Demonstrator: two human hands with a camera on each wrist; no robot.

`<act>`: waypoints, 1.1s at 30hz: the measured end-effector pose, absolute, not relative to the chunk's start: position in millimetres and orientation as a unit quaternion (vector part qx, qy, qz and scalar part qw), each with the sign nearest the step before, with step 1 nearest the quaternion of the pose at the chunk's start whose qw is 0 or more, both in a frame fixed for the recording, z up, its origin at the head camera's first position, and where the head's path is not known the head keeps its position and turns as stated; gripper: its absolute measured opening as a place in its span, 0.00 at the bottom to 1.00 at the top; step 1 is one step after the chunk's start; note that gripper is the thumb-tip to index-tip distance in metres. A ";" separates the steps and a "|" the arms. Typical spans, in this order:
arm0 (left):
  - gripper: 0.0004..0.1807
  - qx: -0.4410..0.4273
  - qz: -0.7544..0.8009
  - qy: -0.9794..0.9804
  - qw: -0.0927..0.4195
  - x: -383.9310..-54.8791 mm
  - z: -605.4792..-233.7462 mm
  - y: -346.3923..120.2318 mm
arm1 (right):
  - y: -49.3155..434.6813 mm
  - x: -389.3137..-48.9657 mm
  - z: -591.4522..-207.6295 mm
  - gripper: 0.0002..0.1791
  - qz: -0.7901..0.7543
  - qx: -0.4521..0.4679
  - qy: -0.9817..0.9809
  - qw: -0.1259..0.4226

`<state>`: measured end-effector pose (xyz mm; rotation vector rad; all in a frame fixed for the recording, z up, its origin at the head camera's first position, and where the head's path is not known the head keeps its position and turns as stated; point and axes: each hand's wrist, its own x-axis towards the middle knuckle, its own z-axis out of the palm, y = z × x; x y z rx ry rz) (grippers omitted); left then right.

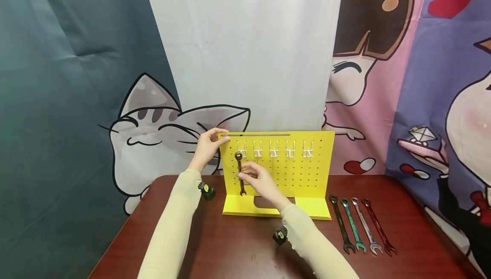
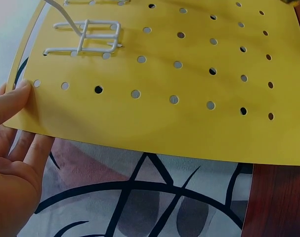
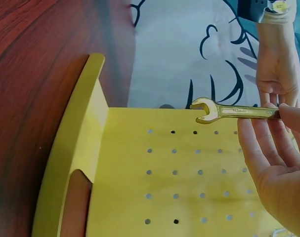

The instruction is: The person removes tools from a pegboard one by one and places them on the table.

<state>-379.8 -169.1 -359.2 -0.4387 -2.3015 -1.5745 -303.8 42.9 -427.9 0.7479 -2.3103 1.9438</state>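
Observation:
A yellow pegboard [image 1: 322,176] stands upright on its base. My left hand [image 1: 209,145] grips its upper left corner, and the left wrist view has the thumb on the front face and the other fingers behind the edge. In my right hand [image 1: 261,181] is a ratchet combination wrench [image 1: 239,166], pinched between thumb and fingers. It hangs nearly vertical before the board, ring end up beside the leftmost white hook [image 1: 242,149]. The right wrist view shows its shiny open end [image 3: 209,111] pointing away from the fingers.
Several more white hooks [image 1: 290,149] line the board's upper part. To the right of the base lie several wrenches side by side: a black one [image 1: 340,221], a green one [image 1: 353,223], a silver one [image 1: 366,225] and a red one [image 1: 379,225]. A printed curtain [image 1: 253,49] hangs behind the table [image 1: 230,245].

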 end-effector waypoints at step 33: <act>0.12 -0.145 -0.551 -0.806 0.161 -372.5 -354.6 -166.9 | 146.0 -290.6 -367.8 0.18 0.643 0.213 -0.732 0.080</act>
